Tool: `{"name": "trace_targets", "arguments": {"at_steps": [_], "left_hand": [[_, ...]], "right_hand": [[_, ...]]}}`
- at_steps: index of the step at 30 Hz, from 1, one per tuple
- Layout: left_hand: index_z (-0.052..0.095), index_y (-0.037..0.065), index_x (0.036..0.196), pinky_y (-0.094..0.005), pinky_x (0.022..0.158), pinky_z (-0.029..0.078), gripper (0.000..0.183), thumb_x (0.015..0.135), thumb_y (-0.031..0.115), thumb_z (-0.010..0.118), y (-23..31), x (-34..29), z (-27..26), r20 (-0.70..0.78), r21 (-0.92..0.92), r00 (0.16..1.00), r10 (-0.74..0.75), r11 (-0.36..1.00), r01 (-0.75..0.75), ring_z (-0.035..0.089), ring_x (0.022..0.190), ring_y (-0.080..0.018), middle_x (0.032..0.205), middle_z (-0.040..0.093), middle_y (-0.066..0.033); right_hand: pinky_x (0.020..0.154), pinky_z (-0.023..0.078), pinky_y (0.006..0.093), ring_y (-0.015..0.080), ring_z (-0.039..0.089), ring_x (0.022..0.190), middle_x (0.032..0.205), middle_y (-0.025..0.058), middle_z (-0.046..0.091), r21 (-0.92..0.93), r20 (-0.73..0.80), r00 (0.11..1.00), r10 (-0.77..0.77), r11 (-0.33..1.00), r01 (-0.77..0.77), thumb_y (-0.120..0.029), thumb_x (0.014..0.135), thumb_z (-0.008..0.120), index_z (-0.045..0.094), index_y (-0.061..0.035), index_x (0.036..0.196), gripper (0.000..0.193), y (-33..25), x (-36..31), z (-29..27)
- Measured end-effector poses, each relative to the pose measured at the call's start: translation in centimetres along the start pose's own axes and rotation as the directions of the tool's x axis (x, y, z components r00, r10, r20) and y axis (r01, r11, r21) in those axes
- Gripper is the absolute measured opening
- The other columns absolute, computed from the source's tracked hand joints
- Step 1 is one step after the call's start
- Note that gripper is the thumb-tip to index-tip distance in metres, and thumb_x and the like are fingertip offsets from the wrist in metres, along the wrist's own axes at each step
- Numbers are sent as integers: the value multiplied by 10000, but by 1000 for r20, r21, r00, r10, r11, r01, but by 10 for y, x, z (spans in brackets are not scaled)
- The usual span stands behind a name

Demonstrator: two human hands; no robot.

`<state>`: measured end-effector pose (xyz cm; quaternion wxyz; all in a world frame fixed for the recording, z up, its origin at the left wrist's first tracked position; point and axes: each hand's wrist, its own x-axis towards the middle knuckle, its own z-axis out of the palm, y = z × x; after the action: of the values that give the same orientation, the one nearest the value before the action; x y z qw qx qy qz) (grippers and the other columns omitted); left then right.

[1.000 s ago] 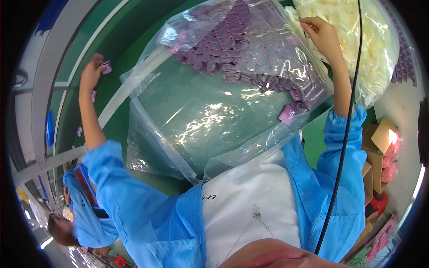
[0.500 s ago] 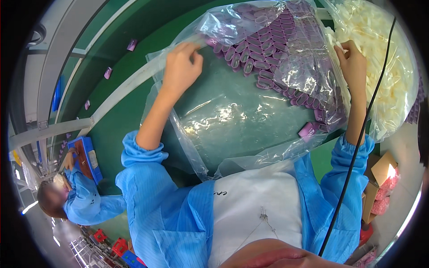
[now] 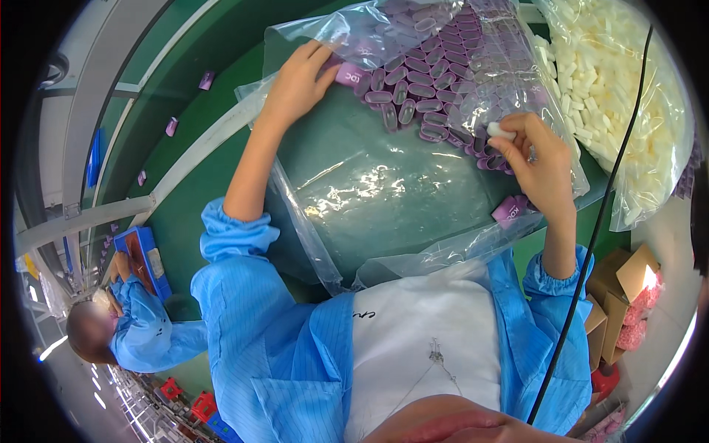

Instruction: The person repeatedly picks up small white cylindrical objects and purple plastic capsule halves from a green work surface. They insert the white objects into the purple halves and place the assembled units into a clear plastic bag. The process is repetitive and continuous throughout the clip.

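Across the clear plastic bag [image 3: 332, 221], a large mass of hollow-looking purple cases [image 3: 443, 74]; most of the work appears left; a few purple pieces [image 3: 207, 80] lie beyond the pale rail [image 3: 193, 161], perhaps done; right hand [image 3: 539, 159] pinches one white piece [image 3: 501, 131], outside any case, at the mass's near right edge; left hand [image 3: 295, 87] at a single purple case [image 3: 349, 74], upper left of the mass; whether gripped, cannot tell; bagged white pieces [image 3: 591, 96] beyond the right hand.
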<state>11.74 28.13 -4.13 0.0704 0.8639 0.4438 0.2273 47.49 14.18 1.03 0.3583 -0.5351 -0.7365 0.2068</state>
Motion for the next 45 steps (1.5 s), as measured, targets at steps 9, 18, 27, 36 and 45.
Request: {"name": "trace_targets", "arguments": {"at_steps": [9, 18, 27, 36, 45], "left_hand": [[699, 66, 1210, -380, 952, 466, 351, 860, 66, 720, 125, -79, -12, -189, -246, 946, -263, 945, 214, 555, 1149, -281, 1241, 575, -121], [729, 81, 1096, -352, 807, 510, 392, 717, 17, 806, 173, -100, 38, 35, -506, 997, -69, 859, 77, 618, 968, -246, 1003, 701, -72], [759, 86, 997, -357, 798, 476, 339, 670, 53, 841, 174, -100, 46, -4, -574, 992, -123, 813, 98, 587, 914, -235, 939, 673, -15], [759, 63, 1015, -370, 803, 499, 392, 635, -20, 812, 173, -103, 46, -21, -566, 996, -91, 822, 63, 591, 941, -267, 987, 686, -49], [775, 111, 1029, -365, 825, 478, 419, 632, -23, 785, 173, -105, 48, -32, -534, 998, -53, 845, 27, 569, 967, -253, 981, 679, -6]], "right_hand": [[679, 543, 301, 205, 679, 807, 1008, 112, 686, 331, 78, 997, -8, 944, -19, -1, 853, 727, 686, 6, 1029, 180, -31, -36, 30], [720, 536, 357, 282, 613, 857, 947, 130, 680, -185, 121, 937, -327, 920, 344, 6, 706, 684, 673, 62, 916, 218, -12, -67, 64], [675, 528, 348, 279, 617, 807, 943, 117, 689, 67, -26, 930, -366, 928, 367, 55, 649, 762, 700, 15, 940, 301, -32, -52, 60], [620, 542, 325, 257, 601, 765, 961, 137, 680, -13, 118, 837, -534, 842, 539, 10, 593, 687, 679, 83, 928, 343, -30, -45, 61], [629, 553, 322, 276, 614, 749, 953, 187, 665, -66, 120, 784, -609, 783, 618, 16, 566, 700, 664, 116, 923, 373, -29, -52, 62]]}}
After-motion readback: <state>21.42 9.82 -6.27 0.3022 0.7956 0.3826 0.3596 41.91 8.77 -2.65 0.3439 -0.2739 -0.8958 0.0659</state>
